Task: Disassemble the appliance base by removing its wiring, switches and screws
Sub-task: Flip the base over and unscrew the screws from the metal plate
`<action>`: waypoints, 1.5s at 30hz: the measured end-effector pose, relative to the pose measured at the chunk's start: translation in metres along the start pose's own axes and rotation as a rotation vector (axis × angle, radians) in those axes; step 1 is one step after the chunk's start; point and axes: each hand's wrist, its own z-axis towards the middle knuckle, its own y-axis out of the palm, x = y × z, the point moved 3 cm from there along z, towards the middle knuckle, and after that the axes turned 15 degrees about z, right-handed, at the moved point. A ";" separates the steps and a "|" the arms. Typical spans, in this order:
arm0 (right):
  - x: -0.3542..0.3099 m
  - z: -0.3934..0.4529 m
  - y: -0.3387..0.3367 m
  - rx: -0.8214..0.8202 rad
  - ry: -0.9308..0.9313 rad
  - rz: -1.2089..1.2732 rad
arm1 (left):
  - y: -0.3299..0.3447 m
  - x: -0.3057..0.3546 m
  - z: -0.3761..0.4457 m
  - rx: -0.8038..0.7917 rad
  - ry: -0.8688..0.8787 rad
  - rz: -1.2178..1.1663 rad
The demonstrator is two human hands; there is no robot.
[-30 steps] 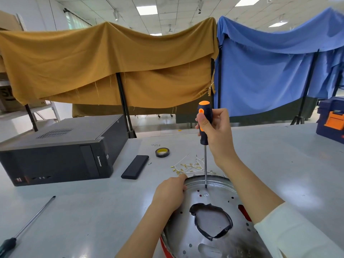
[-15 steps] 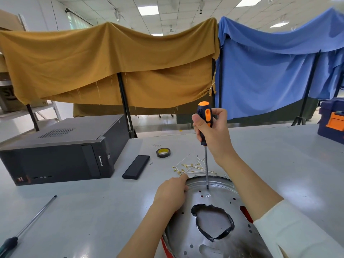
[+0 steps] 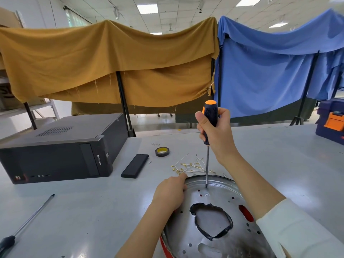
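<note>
Right hand [image 3: 216, 134], clamped on the screwdriver [image 3: 210, 125], has lifted its tip off the base [image 3: 219, 216] screw [image 3: 206, 195]; left hand [image 3: 170, 192] grips the rim, lower centre. The screw is probably loosened.

A black-and-orange screwdriver handle [image 3: 210, 121], a silver metal base [image 3: 219, 226] with red trim, a black computer case [image 3: 59, 149], mustard cloth [image 3: 104, 60] and blue cloth [image 3: 275, 62].
</note>
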 end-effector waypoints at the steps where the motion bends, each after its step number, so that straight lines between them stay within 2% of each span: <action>1: 0.000 0.000 0.000 0.027 -0.013 0.018 | 0.000 0.000 0.000 0.000 0.000 0.000; 6: -0.004 0.002 -0.011 0.152 -0.033 -0.019 | 0.001 0.000 0.001 0.001 -0.003 0.005; 13: -0.003 0.005 -0.011 0.037 0.037 0.104 | 0.001 -0.001 0.000 0.008 -0.016 -0.014; 21: 0.001 0.003 -0.010 0.039 -0.033 -0.019 | 0.000 0.001 0.000 -0.003 -0.019 -0.017; 23: 0.001 0.004 -0.011 0.019 -0.001 -0.042 | 0.000 0.001 0.000 -0.003 -0.020 -0.014; 27: 0.000 0.004 -0.007 -0.102 0.112 0.073 | -0.001 0.001 0.000 -0.005 -0.019 -0.014; 29: 0.001 0.003 -0.004 -0.123 0.124 0.036 | -0.002 0.001 -0.001 -0.010 -0.019 -0.011; 32: 0.002 0.002 -0.002 -0.118 0.088 -0.064 | -0.003 0.001 -0.001 -0.011 -0.016 -0.008; 35: 0.001 0.003 -0.004 -0.096 0.034 -0.049 | -0.002 0.001 -0.001 -0.019 -0.014 -0.015; 41: 0.002 0.003 -0.007 -0.100 0.170 0.051 | 0.000 0.001 0.002 -0.024 -0.022 0.000; 45: 0.001 0.003 -0.002 -0.076 0.104 -0.074 | 0.000 0.000 0.001 -0.022 -0.024 -0.008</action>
